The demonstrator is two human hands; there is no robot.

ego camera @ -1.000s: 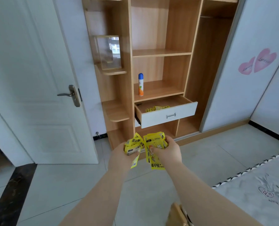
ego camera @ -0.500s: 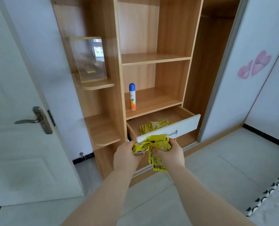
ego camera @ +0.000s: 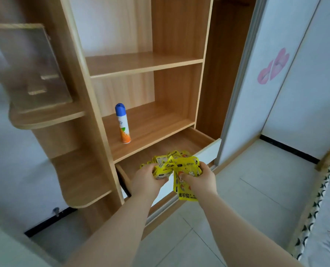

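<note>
Fingers of left hand (ego camera: 147, 180) and right hand (ego camera: 198, 179) curl round yellow packets (ego camera: 187, 166) above the open drawer (ego camera: 210, 151), likely to drop them in.

Tall white-and-orange spray can with blue cap (ego camera: 122, 124) stands upright on lower light-wood wardrobe shelf (ego camera: 160, 122), left end. Clear acrylic box (ego camera: 27, 68), blurred, sits on rounded corner shelf (ego camera: 44, 118). 2 pink heart stickers (ego camera: 274, 66) on white sliding door (ego camera: 256, 116). Pale tiled floor (ego camera: 247, 199). Grey pattern-edged mattress (ego camera: 326, 237) at right.
</note>
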